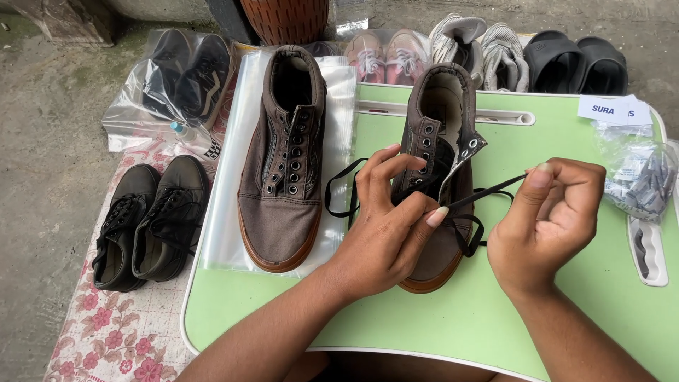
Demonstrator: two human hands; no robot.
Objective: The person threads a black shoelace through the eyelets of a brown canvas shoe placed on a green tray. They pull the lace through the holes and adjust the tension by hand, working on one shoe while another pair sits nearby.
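Observation:
A brown canvas shoe (442, 113) with a tan sole lies on the green lap table (495, 311), partly laced with a black lace (488, 189). My left hand (389, 226) rests on the shoe's front and pinches the lace near the eyelets. My right hand (548, 219) holds the lace's free end, pulled taut to the right of the shoe. The matching brown shoe (283, 163), without a lace, lies on a clear plastic bag (233, 212) to the left.
A black pair of shoes (148, 223) sits on a floral cloth at left, and another dark pair in a plastic bag (180, 78) behind it. Pink, white and black footwear (488, 53) line the back. A bag of small packets (643, 177) lies at right.

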